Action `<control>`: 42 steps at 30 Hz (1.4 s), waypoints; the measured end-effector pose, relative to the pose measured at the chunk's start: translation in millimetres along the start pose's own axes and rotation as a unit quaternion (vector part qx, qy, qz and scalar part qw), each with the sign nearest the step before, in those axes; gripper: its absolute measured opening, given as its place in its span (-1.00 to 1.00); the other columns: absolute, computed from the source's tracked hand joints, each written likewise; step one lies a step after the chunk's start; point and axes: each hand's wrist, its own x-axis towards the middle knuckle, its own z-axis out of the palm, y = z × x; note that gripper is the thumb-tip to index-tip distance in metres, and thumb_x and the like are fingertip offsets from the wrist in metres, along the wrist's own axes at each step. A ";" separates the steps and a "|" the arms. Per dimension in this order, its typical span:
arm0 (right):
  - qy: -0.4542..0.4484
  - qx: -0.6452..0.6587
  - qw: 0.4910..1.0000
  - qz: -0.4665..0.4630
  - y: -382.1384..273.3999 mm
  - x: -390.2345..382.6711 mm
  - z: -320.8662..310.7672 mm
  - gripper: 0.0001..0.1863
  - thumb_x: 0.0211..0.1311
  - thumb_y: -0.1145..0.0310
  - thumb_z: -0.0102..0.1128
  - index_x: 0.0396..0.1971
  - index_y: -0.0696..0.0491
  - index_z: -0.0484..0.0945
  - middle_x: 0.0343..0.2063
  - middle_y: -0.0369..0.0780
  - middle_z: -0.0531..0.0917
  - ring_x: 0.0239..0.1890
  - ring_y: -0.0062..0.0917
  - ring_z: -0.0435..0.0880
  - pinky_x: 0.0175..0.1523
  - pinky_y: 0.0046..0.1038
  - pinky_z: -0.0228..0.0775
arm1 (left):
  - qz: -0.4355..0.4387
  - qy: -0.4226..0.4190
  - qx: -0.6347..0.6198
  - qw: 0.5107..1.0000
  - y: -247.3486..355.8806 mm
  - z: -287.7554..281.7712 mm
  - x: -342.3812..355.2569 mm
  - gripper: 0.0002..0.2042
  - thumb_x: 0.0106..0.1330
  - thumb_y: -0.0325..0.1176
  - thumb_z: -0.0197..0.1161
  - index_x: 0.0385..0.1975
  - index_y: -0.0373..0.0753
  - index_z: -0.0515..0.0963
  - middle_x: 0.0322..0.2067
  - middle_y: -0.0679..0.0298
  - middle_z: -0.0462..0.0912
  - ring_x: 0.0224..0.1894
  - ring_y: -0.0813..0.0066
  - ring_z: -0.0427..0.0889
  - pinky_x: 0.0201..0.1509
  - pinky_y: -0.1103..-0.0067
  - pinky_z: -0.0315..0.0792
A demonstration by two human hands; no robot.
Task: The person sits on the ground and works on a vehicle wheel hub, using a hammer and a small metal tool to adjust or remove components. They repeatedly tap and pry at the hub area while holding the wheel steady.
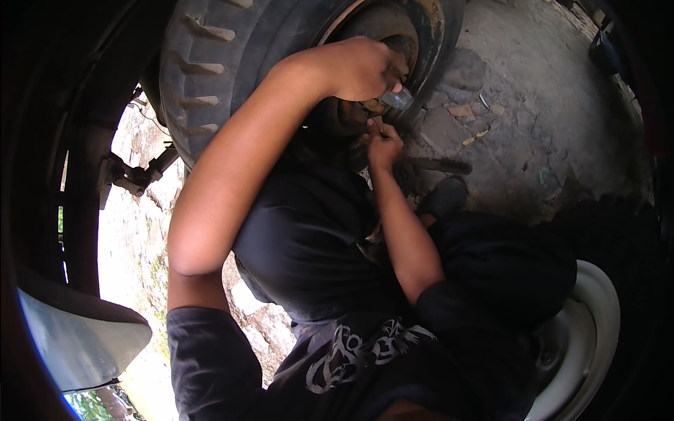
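Note:
My left hand (368,70) reaches over the wheel with its fingers curled round a small clear plastic container (397,98), which may be a bottle; most of it is hidden by the hand. Just below, my right hand (385,146) is closed, thumb and fingers pinched together close to the wheel hub (344,116). What it pinches, if anything, is too small to tell. Both hands work at the lower side of the wheel rim (428,42), inside a large black tyre (203,67) with deep tread. The hub looks dark and greasy.
A dark bar (442,165) lies beside my right wrist, near a dark shoe (446,196). Small scraps (477,137) litter the grey concrete floor (533,84). A white wheel rim (597,330) is at the lower right. Left are a dark metal linkage (130,175) and a pale metal panel (84,344).

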 end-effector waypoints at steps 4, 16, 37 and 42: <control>0.001 -0.070 0.996 -0.047 -0.6 -35.7 16.8 -0.69 0.36 0.21 0.62 -0.16 0.16 0.82 -0.40 -0.33 0.77 -0.43 -0.62 0.74 -0.23 -0.51 0.60 | -0.004 0.012 -0.007 1.000 -3.9 0.3 -1.4 -0.62 0.54 -0.22 0.32 0.29 -0.12 0.70 0.24 0.00 0.73 0.36 -0.03 0.64 0.47 0.26 0.48; 0.031 -0.063 0.995 -0.069 1.1 -28.2 13.0 -0.74 0.36 0.27 0.61 -0.24 0.17 0.81 -0.42 -0.25 0.82 -0.47 -0.61 0.76 -0.26 -0.45 0.59 | 0.028 0.011 -0.015 0.999 -8.3 -3.9 -4.1 -0.50 0.51 -0.10 0.39 0.31 -0.27 0.64 0.28 -0.03 0.70 0.39 -0.06 0.61 0.49 0.26 0.45; 0.049 0.088 0.994 0.035 -2.9 -36.7 20.9 -0.78 0.43 0.31 0.55 -0.14 0.17 0.81 -0.37 -0.32 0.81 -0.40 -0.67 0.71 -0.28 -0.51 0.59 | 0.038 -0.008 -0.042 0.998 -5.6 -1.0 -0.9 -0.55 0.52 -0.17 0.39 0.32 -0.22 0.65 0.24 -0.03 0.73 0.34 -0.04 0.67 0.46 0.27 0.48; 0.065 -0.026 0.993 -0.091 7.6 -66.3 44.9 -0.82 0.44 0.31 0.54 -0.21 0.12 0.80 -0.38 -0.32 0.81 -0.39 -0.67 0.70 -0.28 -0.54 0.51 | 0.039 -0.004 -0.037 0.999 -4.8 -3.1 -4.2 -0.52 0.51 -0.10 0.40 0.32 -0.22 0.65 0.27 -0.03 0.71 0.35 -0.04 0.65 0.47 0.28 0.46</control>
